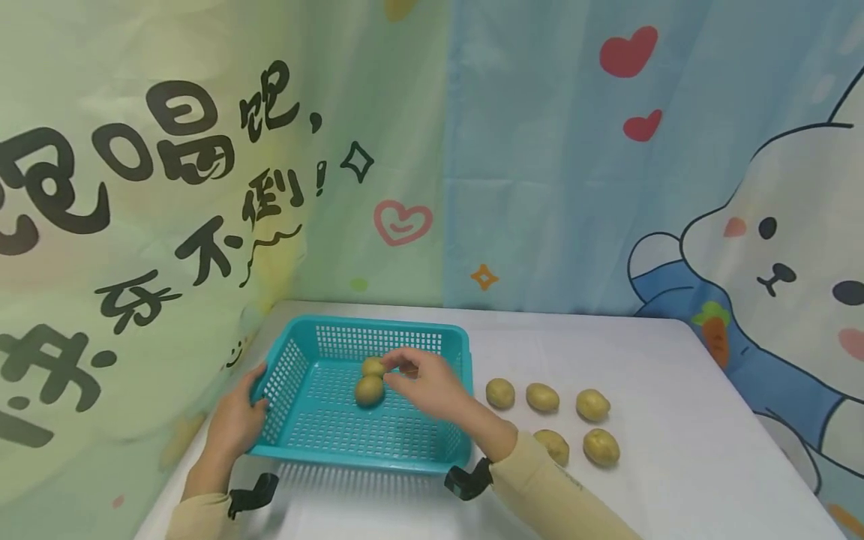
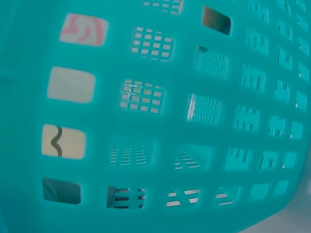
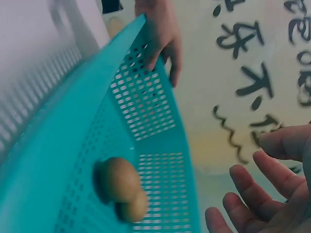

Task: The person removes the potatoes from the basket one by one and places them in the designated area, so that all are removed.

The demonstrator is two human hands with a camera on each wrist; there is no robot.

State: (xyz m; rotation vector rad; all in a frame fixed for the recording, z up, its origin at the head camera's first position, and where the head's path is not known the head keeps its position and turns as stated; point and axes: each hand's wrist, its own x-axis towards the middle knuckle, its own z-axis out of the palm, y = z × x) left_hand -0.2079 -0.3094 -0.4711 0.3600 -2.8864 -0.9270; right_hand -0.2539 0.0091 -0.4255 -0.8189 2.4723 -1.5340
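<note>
A turquoise rectangular perforated plastic basket (image 1: 317, 412) is gripped by its side rim in the left hand (image 1: 236, 420); over it, the right hand (image 1: 427, 384) is held loosely spread, two rounded yellow-brown potatoes (image 1: 368, 391) seen inside near its fingertips.

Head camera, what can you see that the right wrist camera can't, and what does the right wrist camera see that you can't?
Only the head view shows the five potatoes beside the basket, the rabbit picture and two red hearts.

Only the right wrist view plainly shows the thumb and all four fingertips of the right hand.

Both show the basket, two potatoes inside it, the left hand gripping its rim, and the white table.
</note>
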